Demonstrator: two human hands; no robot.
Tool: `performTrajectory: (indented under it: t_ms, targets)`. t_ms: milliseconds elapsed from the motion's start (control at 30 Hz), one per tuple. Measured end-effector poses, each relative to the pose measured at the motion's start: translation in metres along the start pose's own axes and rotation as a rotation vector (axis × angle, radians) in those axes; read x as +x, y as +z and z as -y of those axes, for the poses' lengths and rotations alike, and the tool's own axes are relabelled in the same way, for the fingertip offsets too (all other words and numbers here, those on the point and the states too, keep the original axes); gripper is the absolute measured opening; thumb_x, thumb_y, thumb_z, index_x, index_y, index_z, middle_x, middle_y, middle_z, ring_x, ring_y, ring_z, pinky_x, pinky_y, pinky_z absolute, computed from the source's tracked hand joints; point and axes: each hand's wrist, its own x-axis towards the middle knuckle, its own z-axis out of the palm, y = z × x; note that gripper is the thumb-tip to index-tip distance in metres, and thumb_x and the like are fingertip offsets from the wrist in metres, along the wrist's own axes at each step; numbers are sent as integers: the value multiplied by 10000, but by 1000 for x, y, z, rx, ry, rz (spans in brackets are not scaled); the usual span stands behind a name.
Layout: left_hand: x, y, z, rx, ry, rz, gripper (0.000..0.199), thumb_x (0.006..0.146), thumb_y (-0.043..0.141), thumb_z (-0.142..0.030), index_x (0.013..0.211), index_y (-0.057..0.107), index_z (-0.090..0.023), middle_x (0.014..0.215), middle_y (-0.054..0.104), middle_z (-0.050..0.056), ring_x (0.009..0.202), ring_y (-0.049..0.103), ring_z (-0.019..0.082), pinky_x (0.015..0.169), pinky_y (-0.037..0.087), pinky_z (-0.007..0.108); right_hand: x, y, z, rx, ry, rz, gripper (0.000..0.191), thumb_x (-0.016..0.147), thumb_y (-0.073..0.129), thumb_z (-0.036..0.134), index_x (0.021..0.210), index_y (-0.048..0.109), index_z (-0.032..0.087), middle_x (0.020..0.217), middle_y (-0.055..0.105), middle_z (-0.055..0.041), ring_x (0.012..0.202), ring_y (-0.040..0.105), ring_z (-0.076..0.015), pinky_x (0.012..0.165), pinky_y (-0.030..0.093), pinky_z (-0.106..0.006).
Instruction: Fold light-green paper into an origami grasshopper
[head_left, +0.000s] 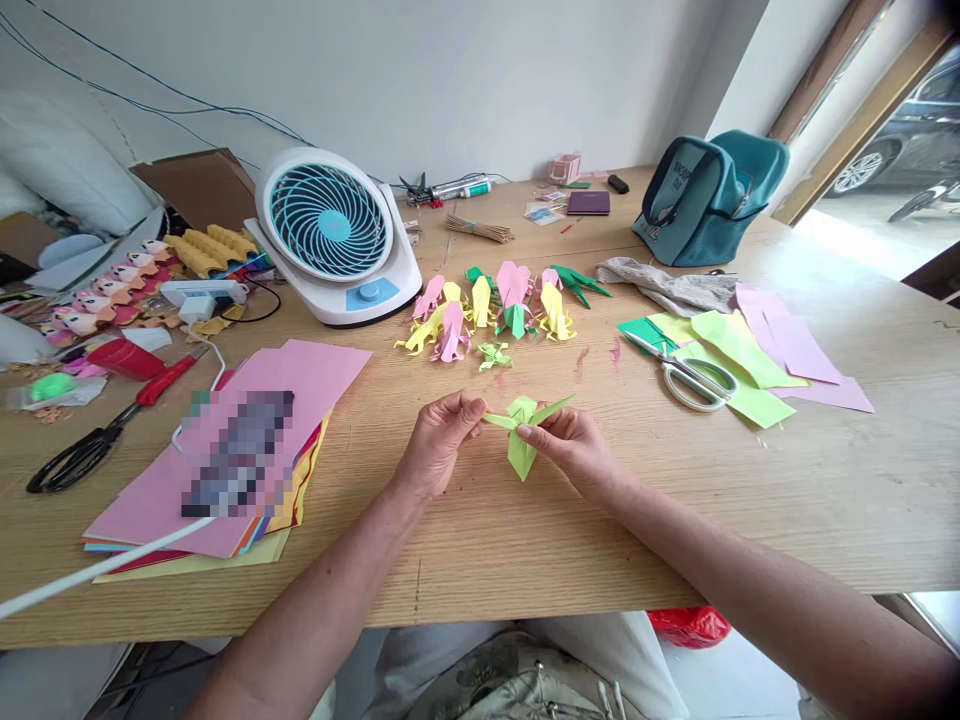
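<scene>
Between my hands, above the wooden table, is a light green folded paper figure [521,455] with thin points at its sides. My left hand [444,437] pinches the tip of its left point between thumb and fingers. The thumb of my right hand [577,450] presses on the figure's centre, with the fingers behind it near the right point. Just beyond my hands stand several folded paper figures in pink [514,285], yellow [556,312] and green [514,320]. A small light green figure [495,355] sits nearest to my hands.
Scissors [697,383] lie on green paper pieces [761,405] at the right, near a grey cloth [667,283]. A white fan [337,235] and a teal bag [709,200] stand behind. Pink paper sheets [157,500], a blurred device and red-handled scissors [161,383] occupy the left.
</scene>
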Motion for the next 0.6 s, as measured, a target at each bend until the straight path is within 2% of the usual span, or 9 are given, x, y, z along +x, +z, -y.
performTrajectory:
  t_ms: [100,133,200,300,500,600]
  targets:
    - [-3,7,4,23,-29,54,434,692,835,-486,968,714,-174,871,630,14,729,526,109,708,417,233,1,0,-2,27,-2,-26,448,619,842,577,672,661,171,615,597,4,569,460,-109,534,342,-253]
    - [-4,11,6,48,-22,58,414,681,852,-447,954,711,-170,892,637,20,769,550,123,720,429,235,2,0,-3,37,-3,-25,442,606,850,574,668,664,177,623,610,1,580,479,-118,545,359,-258]
    - [-5,17,11,77,45,16,308,697,849,-396,797,687,-154,813,600,2,751,537,118,688,427,224,2,0,-4,48,-6,-19,426,586,864,564,658,674,189,636,636,-5,605,520,-138,577,399,-274]
    - [-5,20,15,60,130,-30,292,722,831,-377,681,651,-152,758,557,-12,714,510,103,652,413,216,1,0,-5,36,-11,-3,380,600,863,540,681,713,200,665,673,-7,640,573,-156,638,449,-296]
    - [-4,15,12,74,167,-56,270,720,837,-331,651,649,-151,717,547,-24,694,497,92,646,405,211,1,1,-5,60,-52,23,312,677,831,501,761,741,214,749,722,-5,731,634,-165,735,504,-307]
    - [-3,15,13,21,126,-27,270,722,836,-330,670,642,-150,708,552,-31,695,504,88,657,412,206,2,1,-4,123,-56,30,299,673,849,464,782,724,215,765,724,-6,737,639,-159,744,512,-304]
